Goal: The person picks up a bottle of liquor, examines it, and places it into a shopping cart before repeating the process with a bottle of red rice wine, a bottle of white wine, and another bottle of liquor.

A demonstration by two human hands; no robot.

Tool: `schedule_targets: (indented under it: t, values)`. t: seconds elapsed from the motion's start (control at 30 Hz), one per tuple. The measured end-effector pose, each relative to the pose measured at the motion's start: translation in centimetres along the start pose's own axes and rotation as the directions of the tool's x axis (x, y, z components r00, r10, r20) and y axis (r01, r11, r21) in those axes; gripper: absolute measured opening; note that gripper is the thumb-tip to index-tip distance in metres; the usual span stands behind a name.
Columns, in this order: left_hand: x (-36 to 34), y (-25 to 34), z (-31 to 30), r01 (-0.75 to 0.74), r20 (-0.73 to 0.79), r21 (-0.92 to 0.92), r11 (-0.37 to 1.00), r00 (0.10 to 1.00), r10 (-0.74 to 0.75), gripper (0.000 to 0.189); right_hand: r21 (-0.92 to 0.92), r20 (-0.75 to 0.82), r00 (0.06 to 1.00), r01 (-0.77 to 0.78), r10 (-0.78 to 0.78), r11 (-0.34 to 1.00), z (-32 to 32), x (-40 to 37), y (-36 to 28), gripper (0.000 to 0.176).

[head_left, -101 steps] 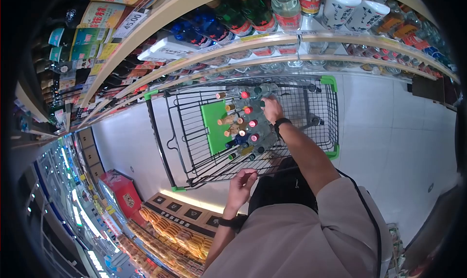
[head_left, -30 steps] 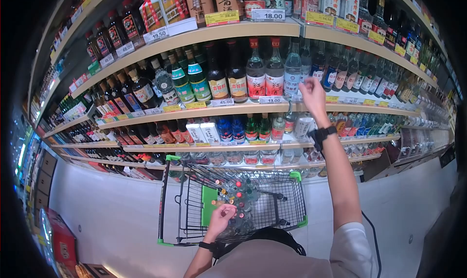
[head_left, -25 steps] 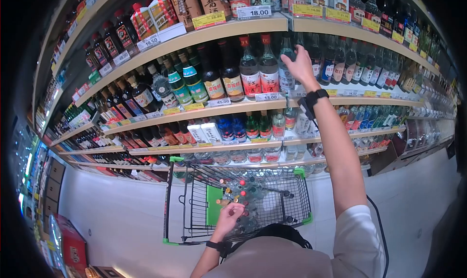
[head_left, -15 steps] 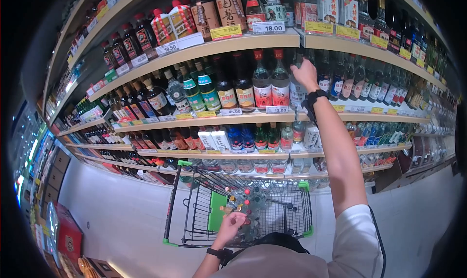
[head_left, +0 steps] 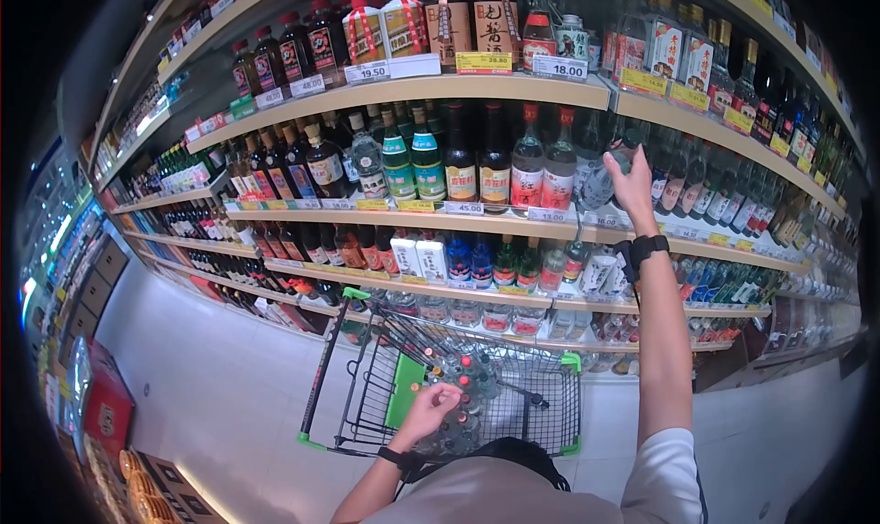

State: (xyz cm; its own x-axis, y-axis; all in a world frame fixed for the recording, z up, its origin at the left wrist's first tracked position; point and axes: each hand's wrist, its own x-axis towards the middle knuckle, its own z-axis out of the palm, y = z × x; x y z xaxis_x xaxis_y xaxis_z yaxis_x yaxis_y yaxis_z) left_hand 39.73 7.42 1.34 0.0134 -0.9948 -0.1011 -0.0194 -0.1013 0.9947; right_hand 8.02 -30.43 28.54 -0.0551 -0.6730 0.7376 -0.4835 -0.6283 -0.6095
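My right hand (head_left: 631, 177) is closed around a clear glass bottle (head_left: 597, 187) at the middle shelf. The bottle leans, its base toward the lower left, and my fingers hide part of it. Just left of it stand two clear bottles with red caps (head_left: 558, 162) and red-and-white labels. Low in the view, my left hand (head_left: 431, 412) hovers over the shopping cart (head_left: 550, 405), fingers curled together with nothing visible in them. Several clear bottles (head_left: 466, 382), some with red caps, stand in the cart below and beside that hand.
Shelves of bottles (head_left: 477, 171) curve across the view, with price tags (head_left: 561, 68) along their edges. A green panel (head_left: 403, 391) sits at the cart's left end. At lower left are a red box (head_left: 108, 414) and round woven-looking items (head_left: 142, 487).
The bottle in my right hand has gone from upright to tilted, and the hand has turned with it. The view has shifted, moving the shelves right. My left hand stays over the cart.
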Motion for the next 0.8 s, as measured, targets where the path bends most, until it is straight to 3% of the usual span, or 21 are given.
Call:
schedule_targets:
  t: [0.13,0.23,0.27,0.37,0.4,0.43,0.53,0.57,0.6,0.63,0.7,0.8]
  values:
    - [0.5,1.6,0.0,-0.038,0.016,-0.018,0.999,0.999,0.038,0.017,-0.003,-0.045,0.995,0.085,-0.085,0.996,-3.2,-0.6,-6.5,0.041]
    - [2.1,2.7,-0.1,-0.057,0.006,0.038,0.998,0.998,0.057,0.019,0.047,-0.026,0.997,0.067,-0.066,0.997,-4.3,-1.3,-10.3,0.041]
    - [2.8,3.3,0.1,-0.120,0.011,-0.042,0.992,0.993,0.121,0.019,0.161,0.059,0.998,-0.004,-0.005,0.987,-4.2,-1.3,-10.3,0.041]
    - [4.7,7.4,0.6,-0.127,0.062,-0.071,0.989,0.989,0.132,0.021,0.292,0.108,0.992,0.027,-0.061,0.956,-2.3,-2.5,-10.2,0.039]
    - [5.6,8.5,0.8,-0.119,0.075,-0.178,0.977,0.988,0.134,0.026,0.385,0.116,0.991,0.015,-0.065,0.923,-1.0,-3.4,-10.5,0.036]
    - [6.6,9.6,0.9,-0.109,0.088,-0.283,0.953,0.986,0.138,0.032,0.473,0.205,0.979,-0.113,0.015,0.874,0.2,-4.2,-10.5,0.035]
    - [7.5,14.5,1.1,0.042,0.233,-0.673,0.739,0.960,0.157,0.053,0.587,0.462,0.886,-0.348,0.051,0.731,1.8,-7.6,-14.7,0.030]
    - [7.5,15.9,1.2,0.110,0.301,-0.759,0.642,0.933,0.196,0.058,0.606,0.516,0.856,-0.392,0.033,0.692,2.8,-8.4,-14.8,0.029]
    - [7.0,17.5,1.7,0.136,0.334,-0.792,0.595,0.913,0.236,0.059,0.621,0.453,0.891,-0.288,-0.034,0.729,4.1,-9.1,-14.8,0.026]
    - [6.9,17.7,1.8,0.069,0.320,-0.744,0.665,0.910,0.263,0.060,0.632,0.493,0.867,-0.299,-0.073,0.715,4.5,-9.5,-15.1,0.024]
    - [6.7,17.8,1.8,-0.072,0.297,-0.625,0.777,0.899,0.322,0.060,0.637,0.608,0.794,-0.495,0.010,0.590,4.7,-10.6,-16.3,0.023]
    - [6.0,17.6,1.6,-0.165,0.172,-0.613,0.772,0.926,0.335,0.043,0.602,0.677,0.735,-0.517,-0.044,0.608,5.2,-10.3,-15.0,0.032]
